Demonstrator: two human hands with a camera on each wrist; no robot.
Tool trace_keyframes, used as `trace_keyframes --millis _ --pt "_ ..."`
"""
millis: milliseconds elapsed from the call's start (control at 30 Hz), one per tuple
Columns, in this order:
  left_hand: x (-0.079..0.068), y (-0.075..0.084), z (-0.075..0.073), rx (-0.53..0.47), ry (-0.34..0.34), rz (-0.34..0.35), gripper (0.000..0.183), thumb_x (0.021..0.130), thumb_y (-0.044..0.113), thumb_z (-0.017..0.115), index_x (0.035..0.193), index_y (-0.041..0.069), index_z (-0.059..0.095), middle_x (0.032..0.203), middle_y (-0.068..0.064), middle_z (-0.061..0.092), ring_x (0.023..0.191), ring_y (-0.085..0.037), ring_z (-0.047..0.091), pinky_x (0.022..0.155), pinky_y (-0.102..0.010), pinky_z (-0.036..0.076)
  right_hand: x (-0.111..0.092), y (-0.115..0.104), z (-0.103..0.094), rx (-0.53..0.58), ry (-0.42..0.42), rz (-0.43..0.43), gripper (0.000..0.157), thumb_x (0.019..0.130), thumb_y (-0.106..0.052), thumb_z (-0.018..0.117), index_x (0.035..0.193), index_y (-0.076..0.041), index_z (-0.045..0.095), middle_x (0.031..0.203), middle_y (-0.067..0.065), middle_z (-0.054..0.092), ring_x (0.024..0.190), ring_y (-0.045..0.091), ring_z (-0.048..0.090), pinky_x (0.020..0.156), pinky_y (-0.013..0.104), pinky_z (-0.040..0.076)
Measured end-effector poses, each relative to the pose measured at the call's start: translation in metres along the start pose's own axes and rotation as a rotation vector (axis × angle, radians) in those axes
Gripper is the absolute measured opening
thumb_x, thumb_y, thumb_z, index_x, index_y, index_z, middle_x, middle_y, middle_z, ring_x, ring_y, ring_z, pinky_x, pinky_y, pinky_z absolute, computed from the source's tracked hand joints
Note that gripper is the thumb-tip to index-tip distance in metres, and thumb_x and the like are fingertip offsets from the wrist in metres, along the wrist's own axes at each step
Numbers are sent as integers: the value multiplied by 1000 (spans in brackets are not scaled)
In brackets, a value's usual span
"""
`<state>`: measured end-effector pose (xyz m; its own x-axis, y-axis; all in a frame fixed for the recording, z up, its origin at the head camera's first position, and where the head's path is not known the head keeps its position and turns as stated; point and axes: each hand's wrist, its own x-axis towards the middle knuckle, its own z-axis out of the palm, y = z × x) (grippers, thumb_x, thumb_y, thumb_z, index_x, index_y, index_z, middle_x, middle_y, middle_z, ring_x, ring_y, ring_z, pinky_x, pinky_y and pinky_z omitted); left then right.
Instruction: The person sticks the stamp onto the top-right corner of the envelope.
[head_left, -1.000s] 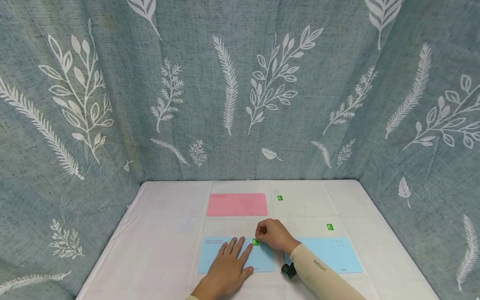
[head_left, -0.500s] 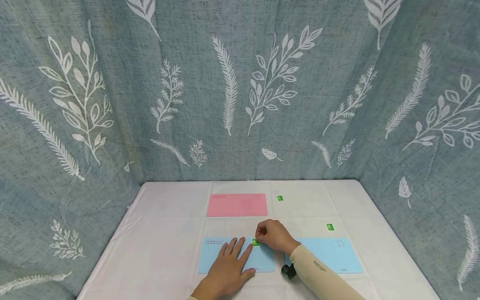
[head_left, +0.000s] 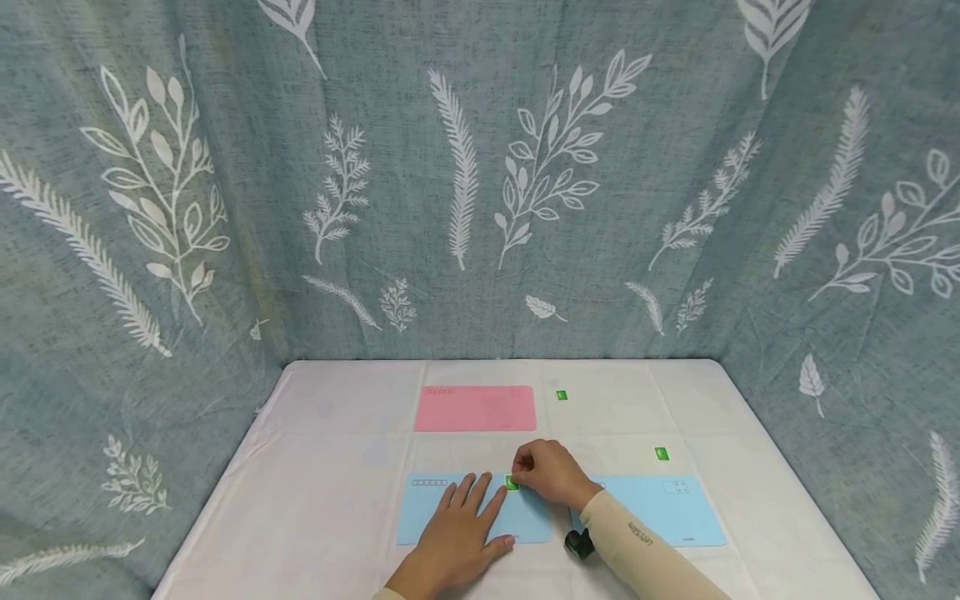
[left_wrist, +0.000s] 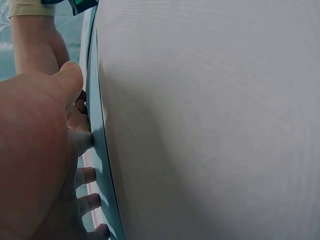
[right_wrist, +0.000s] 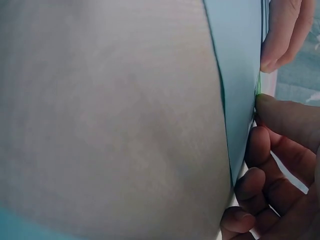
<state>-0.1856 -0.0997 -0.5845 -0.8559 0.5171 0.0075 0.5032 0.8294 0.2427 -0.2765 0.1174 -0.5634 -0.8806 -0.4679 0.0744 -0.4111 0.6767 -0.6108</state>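
A blue envelope [head_left: 422, 512] lies on the white table with a row of small boxes at its top left. My left hand [head_left: 456, 533] rests on it, fingers spread and straight. At the envelope's upper right is a small green stamp [head_left: 512, 482] with a pale border. My right hand [head_left: 551, 472] pinches the stamp's right edge, its fingers curled. In the right wrist view the thumb meets the thin green edge of the stamp [right_wrist: 258, 87], seen almost edge-on. The left fingertips lie along the envelope [left_wrist: 104, 170] in the left wrist view.
A second blue envelope [head_left: 648, 512] lies to the right, partly under the right forearm. Behind is a pink envelope [head_left: 475, 409]. Two more green stamps lie loose, one far stamp [head_left: 562, 395] and one right-hand stamp [head_left: 661, 453]. A dark object [head_left: 578, 544] sits at the right wrist.
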Motion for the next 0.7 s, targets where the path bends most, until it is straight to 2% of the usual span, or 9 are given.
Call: trace_keyframes --millis 233,333,433,700 --pt "-3 4 -11 -13 -17 8 80 111 68 40 167 11 45 172 -19 36 158 -44 31 124 -64 28 -1 -1 -2 -10 -31 -5 22 96 -17 86 79 -20 71 72 -14 60 67 4 54 66 27 49" --pt "-3 6 -13 -19 -18 6 80 111 68 38 167 11 44 172 -20 35 158 -44 31 124 -65 28 0 0 -3 -14 -30 -19 21 96 -13 85 80 -19 72 73 -14 61 68 4 54 66 28 50" --pt "-2 6 -13 -22 -28 2 81 111 69 38 167 12 44 173 -19 34 159 -43 29 124 -64 27 1 1 -4 -13 -32 -21 21 97 -10 83 80 -19 73 74 -14 61 68 4 54 67 28 49" --pt "-2 6 -11 -18 -42 -9 84 109 72 38 167 13 44 173 -18 34 159 -43 29 124 -64 28 2 -1 -5 -17 -46 -30 22 96 -15 86 79 -18 72 72 -13 61 66 4 53 64 28 48"
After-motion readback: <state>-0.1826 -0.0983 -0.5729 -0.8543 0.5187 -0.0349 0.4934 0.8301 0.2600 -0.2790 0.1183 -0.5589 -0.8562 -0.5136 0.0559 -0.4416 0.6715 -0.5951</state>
